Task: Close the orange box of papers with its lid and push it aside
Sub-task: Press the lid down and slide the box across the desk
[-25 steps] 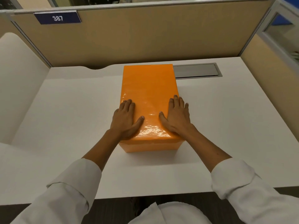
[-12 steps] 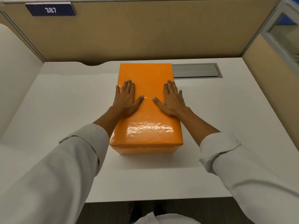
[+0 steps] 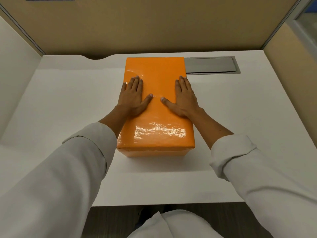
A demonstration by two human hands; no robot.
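A glossy orange box (image 3: 157,133) stands on the white desk (image 3: 68,100) with its orange lid (image 3: 155,69) seated flat on top; the papers inside are hidden. My left hand (image 3: 133,97) lies palm down on the left part of the lid, fingers together and thumb spread toward the middle. My right hand (image 3: 183,98) lies palm down on the right part in the same way. Both hands rest flat on the lid and grip nothing. The far end of the box reaches close to the desk's back edge.
A grey metal cable flap (image 3: 211,65) is set into the desk just right of the box's far end. Beige partition walls (image 3: 154,24) close the desk at the back and right, a white panel (image 3: 15,66) on the left. White sleeves cover both forearms.
Both hands slid forward along the lid, from its near end to around its middle. The box sits slightly farther back on the desk, and my head has leaned in over it.
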